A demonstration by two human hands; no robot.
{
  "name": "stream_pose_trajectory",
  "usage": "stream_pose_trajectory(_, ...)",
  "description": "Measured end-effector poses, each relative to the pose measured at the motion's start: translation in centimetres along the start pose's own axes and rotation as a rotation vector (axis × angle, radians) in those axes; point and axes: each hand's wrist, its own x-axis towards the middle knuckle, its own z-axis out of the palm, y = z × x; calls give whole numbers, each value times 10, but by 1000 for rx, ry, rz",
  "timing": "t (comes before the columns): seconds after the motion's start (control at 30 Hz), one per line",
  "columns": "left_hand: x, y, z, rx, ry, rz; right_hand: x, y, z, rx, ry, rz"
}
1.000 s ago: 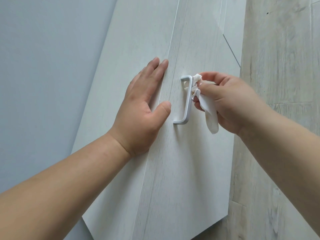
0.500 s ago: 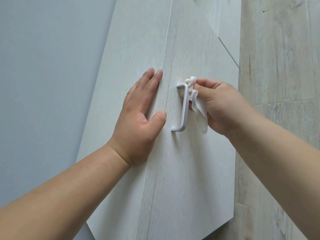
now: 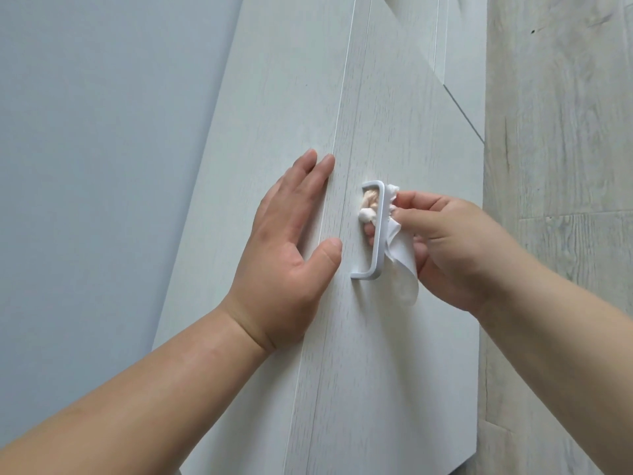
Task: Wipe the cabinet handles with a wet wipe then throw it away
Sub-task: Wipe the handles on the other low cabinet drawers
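1. The cabinet door (image 3: 394, 337) fills most of the view, seen from above at a steep angle. It looks closed, which makes sense: a shut door gives you something firm to rub against.
2. The left hand (image 3: 284, 255) lies flat on the panel next to it, fingers straight and close together, thumb out toward the seam. It grips nothing. My guess is it's bracing the front so nothing rattles or swings while the other hand scrubs.
3. The right hand (image 3: 455, 248) does the work. Its fingers are curled in behind the bar with the thumb on the outer side, so it pinches the wipe around the metal. You can see fingertips (image 3: 370, 200) poking through the gap.
4. The handle (image 3: 378, 241) is a white U-shaped pull mounted upright. The grip sits on its upper half, and the lower part is bare, so that's probably left to do.
5. The wet wipe (image 3: 404, 269) is bunched around the bar near the top, with its loose end hanging down beside the handle. Wrapping it gets front and back in one pass. No bin in view, so tossing it comes later.
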Motion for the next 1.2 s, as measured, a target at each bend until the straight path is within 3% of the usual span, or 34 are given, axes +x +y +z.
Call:
stream_pose_trajectory(0.13,0,0,0,-6,4,2,-4,-6,2,227,-177,97)
stream_pose_trajectory(0.3,0,0,1,0,16,13,-3,-4,12,396,-45,156)
stream_pose_trajectory(0.5,0,-2,1,3,12,10,-9,9,1,274,-160,97)
stream_pose_trajectory(0.83,1,-2,1,6,13,12,-8,3,7,208,-25,35)
stream_pose_trajectory(1.0,0,-1,0,-2,13,15,-15,25,10,-12,-2,47)
stream_pose_trajectory(1.2,1,-2,0,2,15,20,-7,11,10,151,13,15)
